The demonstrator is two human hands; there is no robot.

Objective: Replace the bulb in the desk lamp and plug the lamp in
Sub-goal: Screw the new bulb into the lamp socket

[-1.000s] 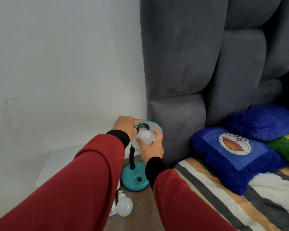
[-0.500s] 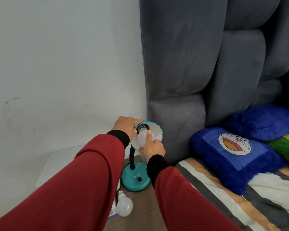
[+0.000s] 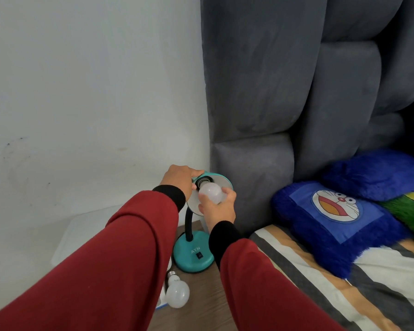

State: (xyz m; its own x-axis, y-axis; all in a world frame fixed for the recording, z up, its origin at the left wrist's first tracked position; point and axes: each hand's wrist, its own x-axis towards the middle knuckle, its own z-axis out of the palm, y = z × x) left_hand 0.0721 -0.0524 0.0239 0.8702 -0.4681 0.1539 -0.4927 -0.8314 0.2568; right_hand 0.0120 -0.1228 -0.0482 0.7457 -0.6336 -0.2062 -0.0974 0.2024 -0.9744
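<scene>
A teal desk lamp (image 3: 193, 256) with a black gooseneck stands on a wooden bedside table (image 3: 208, 304). Its shade (image 3: 221, 181) tilts up toward me, showing the socket. My left hand (image 3: 180, 179) grips the back of the shade. My right hand (image 3: 219, 206) holds a white bulb (image 3: 210, 192) with its base at the socket mouth; fingers wrap the bulb's lower side. A second white bulb (image 3: 177, 292) lies loose on the table in front of the lamp base. No plug or cord is visible.
A white wall fills the left. A grey padded headboard (image 3: 296, 91) rises just behind the lamp. The bed with a striped sheet (image 3: 332, 283) and blue plush pillows (image 3: 332, 216) lies to the right. A white-and-blue box edge (image 3: 161, 304) shows beside the loose bulb.
My right hand has turned around the bulb at the socket, its fingers shifting from the right side to underneath. The left hand stays on the shade.
</scene>
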